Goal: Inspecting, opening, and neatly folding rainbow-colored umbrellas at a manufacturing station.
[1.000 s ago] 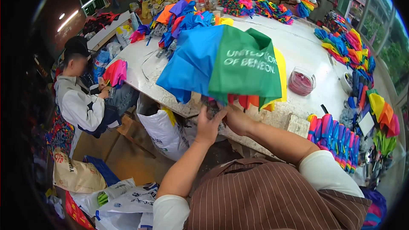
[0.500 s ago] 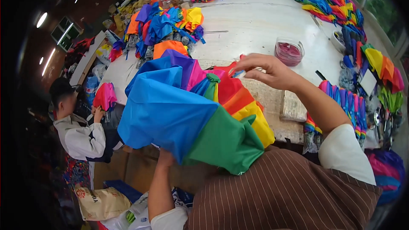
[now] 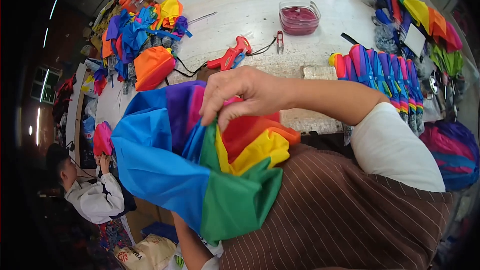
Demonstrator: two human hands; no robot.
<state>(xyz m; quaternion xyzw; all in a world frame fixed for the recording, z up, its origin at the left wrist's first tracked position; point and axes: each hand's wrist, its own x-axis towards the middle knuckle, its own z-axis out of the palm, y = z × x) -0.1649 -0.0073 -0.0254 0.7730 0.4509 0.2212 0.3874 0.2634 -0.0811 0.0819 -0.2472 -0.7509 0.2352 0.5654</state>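
Cloth, rainbow-panelled: one umbrella canopy (image 3: pixel 160 157) at near edge of worktop (image 3: pixel 240 12). Right hand (image 3: pixel 246 89) pinches folds; left hand hidden, grip unclear. Beyond: one red glue gun (image 3: pixel 229 60), one tub (image 3: pixel 299 21).

From my end, the multicoloured canopy (image 3: pixel 160 165) reads as thin, smooth cloth with a faint sheen along its folds. I see matt, pinstriped cloth in the brown apron (image 3: pixel 325 205) and plain, soft-looking white cloth in the sleeve (image 3: pixel 395 145) on the right. The worktop (image 3: pixel 235 20) looks smooth and slightly glossy on the far side, rough and stained toward its near edge. The red glue gun (image 3: pixel 230 59) looks like smooth plastic; the snips (image 3: pixel 280 37) show bare metal blades. I make out a clear, glossy tub (image 3: pixel 299 20), plastic or glass, I cannot tell. The pale block (image 3: pixel 319 73) is rough and matt.
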